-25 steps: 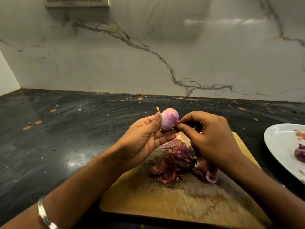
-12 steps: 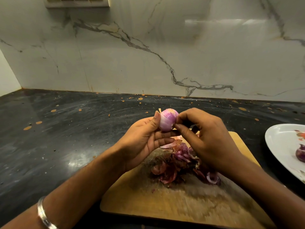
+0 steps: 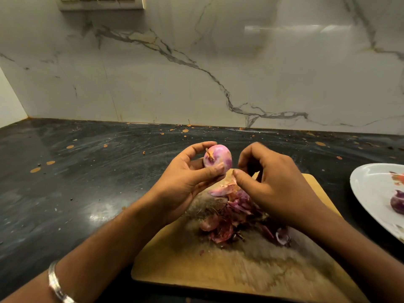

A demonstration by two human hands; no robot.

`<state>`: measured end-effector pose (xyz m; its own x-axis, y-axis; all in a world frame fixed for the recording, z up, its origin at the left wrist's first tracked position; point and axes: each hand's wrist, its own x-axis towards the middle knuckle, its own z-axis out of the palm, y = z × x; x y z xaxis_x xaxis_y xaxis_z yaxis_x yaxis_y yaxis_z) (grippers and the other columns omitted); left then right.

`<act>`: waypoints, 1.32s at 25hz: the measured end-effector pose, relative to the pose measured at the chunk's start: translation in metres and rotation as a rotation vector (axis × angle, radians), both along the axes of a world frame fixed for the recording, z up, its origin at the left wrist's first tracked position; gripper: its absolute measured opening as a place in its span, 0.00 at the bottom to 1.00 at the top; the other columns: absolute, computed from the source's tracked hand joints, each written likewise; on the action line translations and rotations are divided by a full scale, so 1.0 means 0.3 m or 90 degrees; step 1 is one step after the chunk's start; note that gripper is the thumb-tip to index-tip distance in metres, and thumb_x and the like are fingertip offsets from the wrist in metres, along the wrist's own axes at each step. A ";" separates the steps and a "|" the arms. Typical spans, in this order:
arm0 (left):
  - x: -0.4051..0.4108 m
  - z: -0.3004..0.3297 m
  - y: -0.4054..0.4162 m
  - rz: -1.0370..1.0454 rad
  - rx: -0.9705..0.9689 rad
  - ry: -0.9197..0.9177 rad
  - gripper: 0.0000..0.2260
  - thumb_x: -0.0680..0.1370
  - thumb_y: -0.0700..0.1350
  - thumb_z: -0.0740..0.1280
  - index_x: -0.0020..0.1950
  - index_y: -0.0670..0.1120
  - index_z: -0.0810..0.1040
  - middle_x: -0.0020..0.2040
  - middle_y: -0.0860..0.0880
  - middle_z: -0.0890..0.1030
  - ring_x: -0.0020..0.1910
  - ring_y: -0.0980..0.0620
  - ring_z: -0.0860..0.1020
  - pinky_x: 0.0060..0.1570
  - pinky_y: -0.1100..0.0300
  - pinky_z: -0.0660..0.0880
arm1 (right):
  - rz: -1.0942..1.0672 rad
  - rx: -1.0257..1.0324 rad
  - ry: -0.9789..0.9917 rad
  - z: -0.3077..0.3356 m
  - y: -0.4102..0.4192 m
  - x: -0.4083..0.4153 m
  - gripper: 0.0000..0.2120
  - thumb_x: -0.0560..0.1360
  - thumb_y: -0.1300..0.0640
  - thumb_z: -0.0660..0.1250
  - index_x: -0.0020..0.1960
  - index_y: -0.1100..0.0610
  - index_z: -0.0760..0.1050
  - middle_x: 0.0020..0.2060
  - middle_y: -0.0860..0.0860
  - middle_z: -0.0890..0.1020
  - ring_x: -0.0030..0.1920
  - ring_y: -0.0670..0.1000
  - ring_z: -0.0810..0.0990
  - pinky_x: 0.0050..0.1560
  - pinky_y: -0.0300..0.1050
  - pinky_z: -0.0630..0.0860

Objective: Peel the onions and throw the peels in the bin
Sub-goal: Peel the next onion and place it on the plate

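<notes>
While the onion [image 3: 217,158] is held above the far end of the cutting board [image 3: 218,270], it is gripped by the left hand [image 3: 188,182], with the thumb pressed against its near side and the fingers curled over its far side; a short dry stem stub is seen pointing toward the camera. Just right of the onion, and apart from it, the right hand [image 3: 271,184] is held over the board with thumb and fingers curled toward one another; whether a scrap of skin is pinched between them cannot be told, as the fingertips are blurred. On the board, below both hands, a heap of purple and pink peels [image 3: 236,215] is spread. To the right of the board, a white plate [image 3: 371,193] is set on the dark worktop [image 3: 87,182], and a peeled purple onion [image 3: 396,203] is lying on it at the frame edge. Left of the board, a silver bangle [image 3: 58,283] is worn on the left wrist.
</notes>
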<state>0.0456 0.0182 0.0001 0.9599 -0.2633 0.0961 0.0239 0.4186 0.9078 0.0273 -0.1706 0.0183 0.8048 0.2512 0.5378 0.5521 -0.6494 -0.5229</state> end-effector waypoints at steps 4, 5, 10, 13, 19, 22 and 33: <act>-0.012 -0.005 -0.007 0.002 0.093 -0.065 0.28 0.66 0.35 0.75 0.66 0.44 0.76 0.57 0.44 0.84 0.53 0.46 0.83 0.51 0.54 0.82 | -0.007 0.158 0.116 0.001 -0.001 -0.001 0.11 0.73 0.43 0.71 0.49 0.50 0.78 0.37 0.48 0.84 0.37 0.44 0.83 0.35 0.37 0.78; -0.013 -0.006 -0.006 0.001 0.110 -0.077 0.28 0.66 0.35 0.75 0.66 0.45 0.76 0.58 0.44 0.83 0.54 0.45 0.83 0.53 0.54 0.81 | 0.004 0.194 0.144 0.000 0.000 0.001 0.10 0.73 0.46 0.72 0.48 0.51 0.80 0.37 0.48 0.85 0.37 0.45 0.85 0.33 0.37 0.78; -0.009 0.004 0.002 -0.027 0.087 -0.065 0.26 0.69 0.34 0.71 0.67 0.43 0.75 0.59 0.38 0.82 0.55 0.43 0.83 0.56 0.50 0.80 | 0.059 0.317 0.194 -0.004 -0.005 0.004 0.04 0.75 0.59 0.73 0.50 0.56 0.85 0.37 0.51 0.87 0.37 0.49 0.86 0.30 0.32 0.75; -0.009 0.010 -0.001 -0.027 0.057 -0.040 0.24 0.71 0.36 0.70 0.68 0.43 0.74 0.59 0.38 0.82 0.55 0.43 0.83 0.52 0.53 0.82 | 0.056 0.305 0.119 -0.005 -0.003 -0.004 0.07 0.74 0.60 0.74 0.52 0.54 0.85 0.37 0.47 0.87 0.35 0.45 0.85 0.31 0.32 0.75; -0.014 0.019 0.001 -0.060 0.060 -0.019 0.22 0.72 0.38 0.68 0.67 0.44 0.76 0.59 0.37 0.82 0.51 0.45 0.84 0.47 0.57 0.83 | 0.034 0.203 0.073 0.003 -0.014 0.008 0.11 0.68 0.57 0.79 0.49 0.51 0.82 0.41 0.45 0.85 0.39 0.41 0.84 0.39 0.34 0.78; -0.014 0.019 0.005 -0.077 0.084 -0.031 0.21 0.74 0.40 0.67 0.67 0.44 0.76 0.56 0.39 0.83 0.50 0.46 0.83 0.46 0.58 0.83 | 0.046 0.175 0.053 0.004 -0.021 0.017 0.12 0.67 0.58 0.79 0.48 0.52 0.80 0.41 0.46 0.83 0.42 0.45 0.83 0.43 0.38 0.79; -0.016 0.023 0.003 -0.043 0.063 -0.022 0.23 0.71 0.37 0.68 0.67 0.43 0.75 0.59 0.37 0.82 0.52 0.45 0.82 0.51 0.57 0.82 | 0.060 0.176 -0.007 -0.018 -0.001 0.019 0.18 0.69 0.61 0.78 0.57 0.54 0.83 0.50 0.44 0.85 0.52 0.40 0.83 0.53 0.35 0.80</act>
<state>0.0408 0.0190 0.0069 0.9363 -0.3368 0.1000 0.0161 0.3255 0.9454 0.0328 -0.1709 0.0129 0.7788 0.1673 0.6045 0.6098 -0.4279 -0.6671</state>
